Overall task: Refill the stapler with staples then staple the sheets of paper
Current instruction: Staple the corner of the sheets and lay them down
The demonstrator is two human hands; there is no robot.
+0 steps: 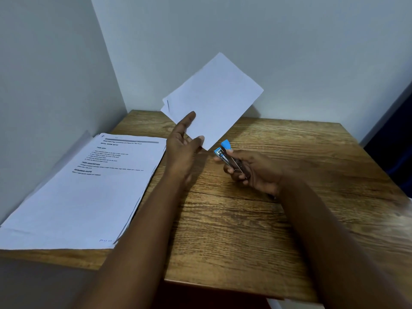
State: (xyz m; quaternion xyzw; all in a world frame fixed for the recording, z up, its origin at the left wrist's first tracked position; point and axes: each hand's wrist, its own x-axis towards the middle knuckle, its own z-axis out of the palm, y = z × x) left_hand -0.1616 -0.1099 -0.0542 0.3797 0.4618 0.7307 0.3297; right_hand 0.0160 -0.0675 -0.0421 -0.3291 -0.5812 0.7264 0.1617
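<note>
My left hand (184,144) holds a thin set of white sheets (214,99) up in the air above the wooden table (289,210), pinched near the lower corner between thumb and fingers. The sheets tilt away toward the wall. My right hand (254,171) grips a small stapler (229,158) with blue ends and a metal body, just right of and below the sheets' lower corner. The stapler's jaws look slightly apart and point at that corner without touching it.
A large stack of printed sheets (89,190) lies on the table's left side, reaching its front-left edge. Grey walls (312,52) close the corner behind and to the left. A dark object (399,148) stands past the table's right edge.
</note>
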